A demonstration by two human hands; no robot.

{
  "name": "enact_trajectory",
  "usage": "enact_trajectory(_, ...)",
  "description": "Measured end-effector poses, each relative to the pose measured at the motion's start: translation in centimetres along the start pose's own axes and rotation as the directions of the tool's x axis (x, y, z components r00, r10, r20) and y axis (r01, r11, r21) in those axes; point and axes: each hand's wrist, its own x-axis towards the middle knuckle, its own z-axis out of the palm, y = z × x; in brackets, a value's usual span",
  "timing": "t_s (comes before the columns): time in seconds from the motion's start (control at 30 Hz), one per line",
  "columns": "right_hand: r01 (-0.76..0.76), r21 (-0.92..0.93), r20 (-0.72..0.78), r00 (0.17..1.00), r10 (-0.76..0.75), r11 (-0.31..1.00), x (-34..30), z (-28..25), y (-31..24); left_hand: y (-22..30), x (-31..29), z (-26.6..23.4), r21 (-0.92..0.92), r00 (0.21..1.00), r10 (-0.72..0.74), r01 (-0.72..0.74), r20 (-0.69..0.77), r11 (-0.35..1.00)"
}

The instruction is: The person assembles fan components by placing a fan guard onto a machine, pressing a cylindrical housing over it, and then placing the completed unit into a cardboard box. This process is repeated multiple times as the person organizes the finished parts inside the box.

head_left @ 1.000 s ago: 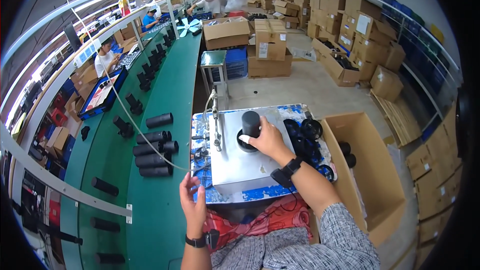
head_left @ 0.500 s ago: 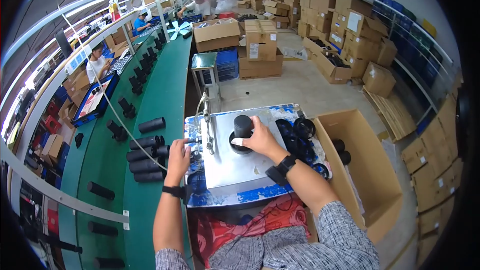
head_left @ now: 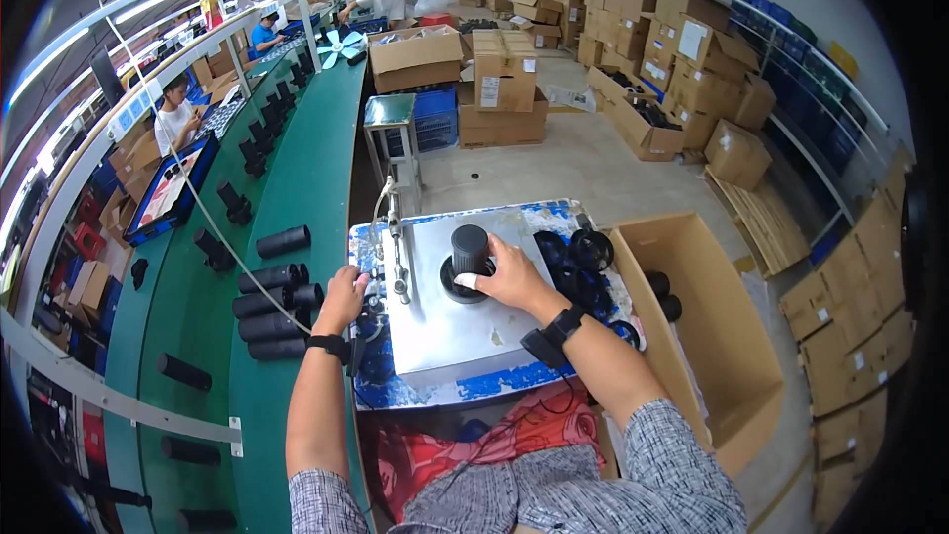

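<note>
My right hand (head_left: pixel 516 282) is closed around a black ribbed cylinder (head_left: pixel 470 245), thumb at its base. The cylinder stands upright in a round black ring (head_left: pixel 452 282) on a flat metal plate (head_left: pixel 460 336). A slim metal pneumatic cylinder (head_left: pixel 397 262) with a hose is mounted along the plate's left side. Beside it, my left hand (head_left: pixel 341 301) has its fingers curled together at the left edge of the worn blue-and-white worktop (head_left: pixel 474 393). What those fingers hold is too small to make out.
Black cylinders (head_left: pixel 272 302) lie on the green conveyor (head_left: pixel 267 396) at left. Black rings (head_left: pixel 591 249) sit right of the plate. An open cardboard box (head_left: pixel 736 356) stands at right, a metal stool (head_left: pixel 388 111) beyond the worktop. People work farther along the line.
The view has shifted slightly. My left hand has drawn back a little from the metal fixture, its fingers more curled. My right hand stays on the black cylinder, which has tilted slightly.
</note>
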Motion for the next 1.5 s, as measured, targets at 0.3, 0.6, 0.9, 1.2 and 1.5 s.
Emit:
enact_trajectory(0.3, 0.009, 0.007, -0.038, 0.999, -0.009, 1.0, -0.1, 0.4, -0.3, 0.4, -0.2, -0.4, -0.078, 1.0, 0.02, -0.019, 0.005, 0.997)
enact_trajectory(0.6, 0.012, -0.03, -0.046, 0.999, -0.013, 0.999, -0.1, 0.9, 0.1, 6.1, -5.4, -3.5, -0.023, 0.95, 0.111, -0.123, -0.291, 0.992)
enact_trajectory(0.9, 0.054, 0.026, -0.12, 0.992, -0.05, 0.998, 0.8, 1.0, -2.1, 16.2, -18.6, -7.7, -0.444, 0.877, -0.146, -0.083, -0.458, 0.892)
enact_trajectory(1.2, 0.573, 0.319, -0.755, 0.636, -0.163, 0.755, 3.7, -12.8, -14.0, 13.0, -19.9, -6.2, -0.466, 0.862, -0.245, 0.011, -0.445, 0.885)
enact_trajectory(1.5, 0.789, -0.317, -0.155, 0.505, -0.849, 0.527, -8.8, 2.7, -11.8, 21.4, -20.1, -6.0, -0.149, 0.65, 0.353, -0.586, -0.672, 0.796)
